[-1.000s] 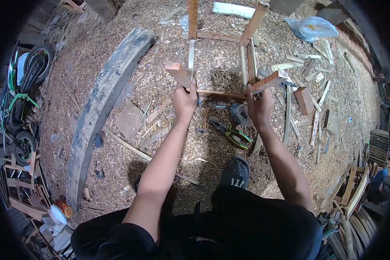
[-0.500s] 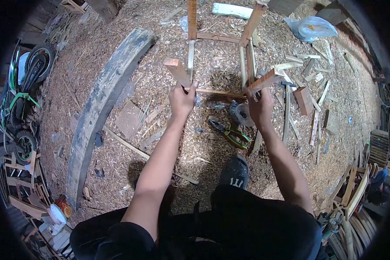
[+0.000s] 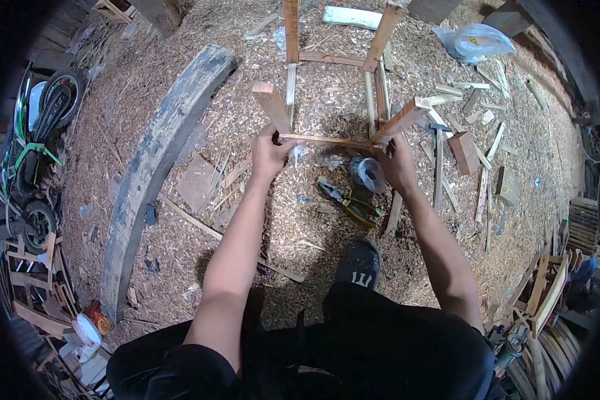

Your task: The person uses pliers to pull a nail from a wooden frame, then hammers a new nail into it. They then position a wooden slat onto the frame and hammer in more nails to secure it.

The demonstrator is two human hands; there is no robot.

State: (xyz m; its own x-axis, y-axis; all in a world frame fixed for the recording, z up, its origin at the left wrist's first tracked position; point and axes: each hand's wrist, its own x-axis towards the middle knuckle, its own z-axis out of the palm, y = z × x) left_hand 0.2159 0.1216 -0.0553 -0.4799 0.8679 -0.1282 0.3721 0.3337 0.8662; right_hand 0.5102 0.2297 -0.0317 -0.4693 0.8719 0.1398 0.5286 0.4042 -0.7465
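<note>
A wooden frame of slats, with upright posts at its corners, stands in front of me. My left hand is closed around the foot of the near left post, its thumb by the end of the near crosspiece. My right hand grips the foot of the near right post, with some fingers hidden behind the wood. Pliers with green and yellow handles lie on the ground between my forearms. Beside them, close to my right hand, is a clear plastic bag or container.
Wood chips cover the ground. A long curved beam lies to the left, past it a small motorbike. A hammer, wood blocks and offcuts lie at right, with a plastic bag farther back. My shoe is below the pliers.
My left hand has slid lower on its post, and its thumb has come down to the crosspiece. My right hand has shifted slightly down its post. The frame has moved slightly.
</note>
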